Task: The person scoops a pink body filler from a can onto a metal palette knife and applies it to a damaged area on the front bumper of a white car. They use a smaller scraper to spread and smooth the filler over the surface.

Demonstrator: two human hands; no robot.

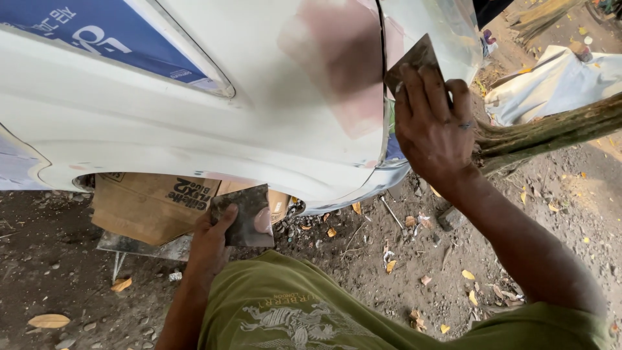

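Observation:
My right hand presses a thin metal spreader blade flat against a white car body panel, at the edge of a pinkish filler patch beside a panel seam. My left hand is lower down, under the wheel arch, holding a dark square mixing board that carries a small dab of pink filler. Both arms reach out past my olive-green shirt.
Blue masking sheets cover the window and the wheel area. Brown cardboard fills the wheel arch. A tree trunk runs across the right, with a white cloth behind it. Dirt ground holds dry leaves and small stones.

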